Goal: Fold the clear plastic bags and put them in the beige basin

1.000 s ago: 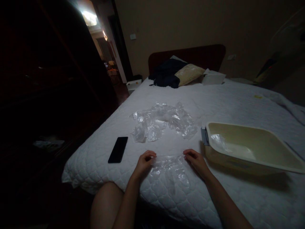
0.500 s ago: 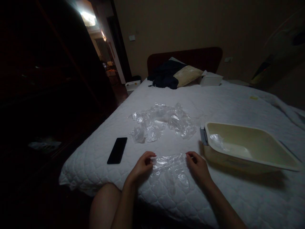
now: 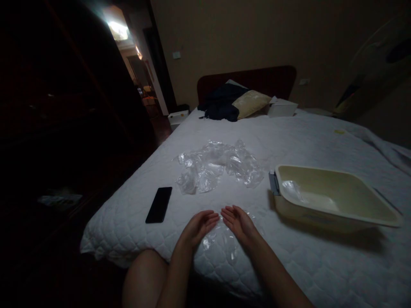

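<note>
A clear plastic bag (image 3: 229, 246) lies on the white quilted bed, near its front edge. Over its left part is my left hand (image 3: 201, 225), fingers stretched out toward the middle. My right hand (image 3: 238, 222) faces it from the other side, fingers extended as well, with the fingertips of both hands close together. Both hands seem to rest on or just above the plastic; which of the two I cannot tell. Part of the bag is hidden beneath them. Farther back is a pile of crumpled clear plastic bags (image 3: 218, 164).
A black phone (image 3: 159, 205) lies to the left. At right stands a cream plastic bin (image 3: 334, 218) with a grey latch and some clear plastic inside. Dark cloth (image 3: 221, 100), a beige pillow (image 3: 252, 103) and a white box (image 3: 282, 108) are by the headboard.
Both hands have let go of the bag's upper corners and come together over its middle, with fingers now straightened. The bag lies flatter, partly covered by the hands.
</note>
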Demonstrator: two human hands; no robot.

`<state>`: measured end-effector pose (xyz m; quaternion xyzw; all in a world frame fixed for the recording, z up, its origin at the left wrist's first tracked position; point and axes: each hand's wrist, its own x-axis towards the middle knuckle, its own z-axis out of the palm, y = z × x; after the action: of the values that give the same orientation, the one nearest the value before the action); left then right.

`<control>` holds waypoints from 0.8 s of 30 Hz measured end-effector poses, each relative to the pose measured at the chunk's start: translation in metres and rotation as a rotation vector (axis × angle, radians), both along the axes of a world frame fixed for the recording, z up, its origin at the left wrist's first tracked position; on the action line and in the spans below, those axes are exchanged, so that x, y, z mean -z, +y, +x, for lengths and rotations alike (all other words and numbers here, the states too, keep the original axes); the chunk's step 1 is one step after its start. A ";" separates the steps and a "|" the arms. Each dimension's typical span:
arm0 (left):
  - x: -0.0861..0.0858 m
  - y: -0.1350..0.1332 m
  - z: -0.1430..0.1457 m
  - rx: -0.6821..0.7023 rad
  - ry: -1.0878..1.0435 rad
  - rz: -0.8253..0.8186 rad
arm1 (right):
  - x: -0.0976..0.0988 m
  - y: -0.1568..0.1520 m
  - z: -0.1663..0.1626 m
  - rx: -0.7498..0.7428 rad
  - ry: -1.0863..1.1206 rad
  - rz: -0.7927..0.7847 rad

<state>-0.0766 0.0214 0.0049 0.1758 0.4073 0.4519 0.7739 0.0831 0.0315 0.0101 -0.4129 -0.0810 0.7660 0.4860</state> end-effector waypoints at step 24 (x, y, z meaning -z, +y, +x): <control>0.015 -0.006 -0.009 0.042 0.697 0.237 | 0.016 0.022 0.097 -0.361 -1.089 0.506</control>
<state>-0.0852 0.0158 -0.0101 0.4161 0.5875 0.3929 0.5722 0.1803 0.0539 -0.0058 -0.5960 -0.5642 0.4728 0.3208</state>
